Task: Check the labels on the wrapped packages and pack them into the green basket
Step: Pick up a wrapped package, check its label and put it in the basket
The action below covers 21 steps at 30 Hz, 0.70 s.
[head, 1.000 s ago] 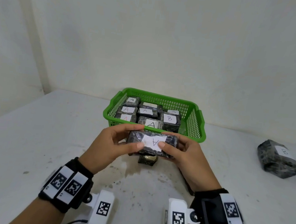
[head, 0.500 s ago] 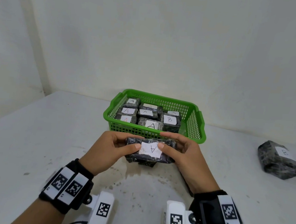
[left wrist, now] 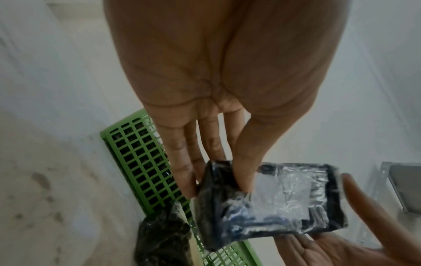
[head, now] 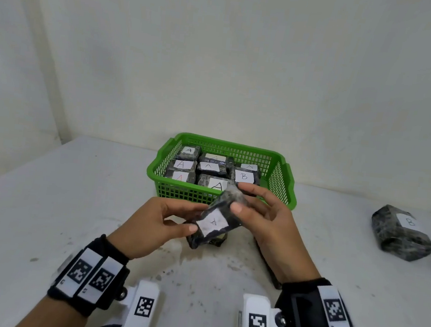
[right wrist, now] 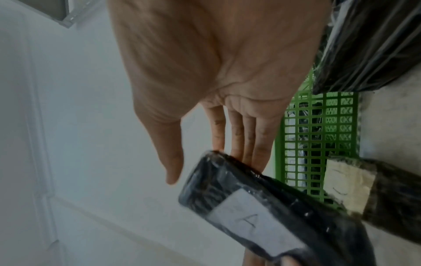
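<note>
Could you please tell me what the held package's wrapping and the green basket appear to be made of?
Dark held package: seemingly clear glossy plastic film over dark contents, judging by wrinkles and glare; white paper label.
Green basket: likely moulded rigid plastic, given its uniform lattice walls.

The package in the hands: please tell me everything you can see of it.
The held package is a dark flat block in shiny clear wrap, with a white paper label marked A. It is tilted above the table, before the green basket. The left hand pinches one end; the right hand supports the other with straight fingers.
</note>
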### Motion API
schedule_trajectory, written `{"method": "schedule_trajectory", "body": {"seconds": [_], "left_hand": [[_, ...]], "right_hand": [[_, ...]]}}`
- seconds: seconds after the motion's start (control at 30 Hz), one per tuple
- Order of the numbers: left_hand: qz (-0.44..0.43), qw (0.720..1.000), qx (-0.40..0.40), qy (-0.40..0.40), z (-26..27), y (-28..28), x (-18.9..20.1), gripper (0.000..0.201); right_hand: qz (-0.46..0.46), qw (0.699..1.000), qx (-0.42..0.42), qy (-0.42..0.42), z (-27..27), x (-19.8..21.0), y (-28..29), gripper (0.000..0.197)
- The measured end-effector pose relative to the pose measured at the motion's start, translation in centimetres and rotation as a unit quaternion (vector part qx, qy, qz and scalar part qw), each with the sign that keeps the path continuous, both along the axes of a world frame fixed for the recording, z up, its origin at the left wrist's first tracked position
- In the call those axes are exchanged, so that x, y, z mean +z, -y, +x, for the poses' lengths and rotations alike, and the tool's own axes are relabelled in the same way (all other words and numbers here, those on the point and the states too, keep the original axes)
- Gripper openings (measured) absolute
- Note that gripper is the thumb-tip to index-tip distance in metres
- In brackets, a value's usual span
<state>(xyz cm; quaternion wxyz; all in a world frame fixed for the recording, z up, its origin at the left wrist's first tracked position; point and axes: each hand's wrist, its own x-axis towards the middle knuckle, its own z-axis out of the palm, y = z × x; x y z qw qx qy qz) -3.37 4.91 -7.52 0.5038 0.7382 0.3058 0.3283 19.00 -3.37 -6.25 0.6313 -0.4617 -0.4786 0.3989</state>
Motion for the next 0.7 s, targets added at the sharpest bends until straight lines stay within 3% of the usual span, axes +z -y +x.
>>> {"method": "schedule_trajectory", "body": {"seconds": [0.13, 0.27, 0.4, 0.47, 0.6, 0.7], "left_hand": [[-0.003, 0.999, 0.014, 0.035, 0.3, 0.1, -0.3, 0.046], [-0.004, 0.995, 0.029, 0.092, 0.9, 0.5, -0.4, 0.041], [0.025, 0.992, 0.036, 0.121, 1.3, 0.6, -0.4, 0.038], [0.029, 0.992, 0.001, 0.119, 1.1, 0.6, -0.2, 0.050], [-0.028, 0.994, -0.067, 0.085, 0.8, 0.6, -0.3, 0.103], [-0.050, 0.994, -0.057, 0.075, 1.0, 0.9, -0.1, 0.102]], "right_hand": [[0.001, 0.999, 0.018, -0.036, -0.5, 0.1, -0.2, 0.044], [-0.089, 0.992, 0.087, -0.015, -0.8, 0.1, 0.2, 0.062], [-0.129, 0.983, 0.127, 0.000, -1.6, 0.2, 0.5, 0.057], [-0.108, 0.989, 0.102, 0.003, -2.0, 0.0, 0.1, 0.071], [-0.074, 0.995, 0.051, 0.042, -2.0, -0.4, -0.5, 0.090], [-0.082, 0.993, 0.030, 0.082, -1.4, -0.5, -0.4, 0.095]]}}
